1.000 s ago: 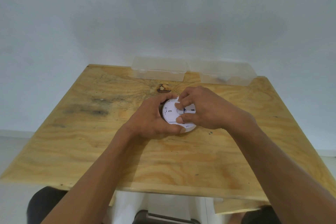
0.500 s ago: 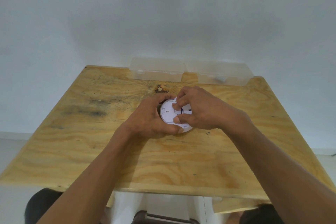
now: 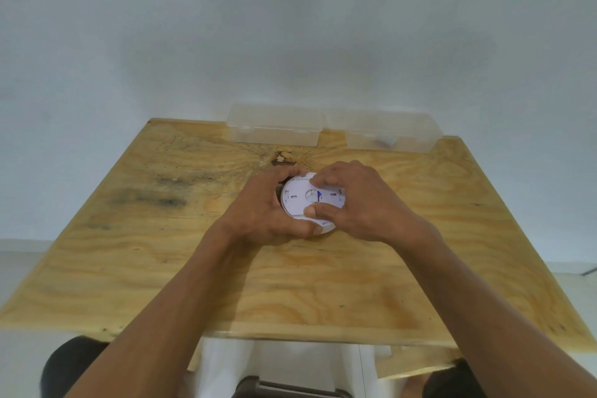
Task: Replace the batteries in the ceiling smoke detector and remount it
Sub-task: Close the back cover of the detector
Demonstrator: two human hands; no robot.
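The smoke detector (image 3: 307, 200) sits back-side up mid-table (image 3: 161, 268), left hand (image 3: 261, 213) cupping its rim and right hand (image 3: 358, 200) pinching the back plate between thumb and fingers. Looks like light, stiff, slick plastic, so I'd hold the rim and twist gently since those little tabs probably snap easily.

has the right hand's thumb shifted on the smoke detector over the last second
Yes. Judged against the smoke detector, the right hand has opened up: its thumb slid toward the near rim, uncovering the central disc that its fingers covered before.
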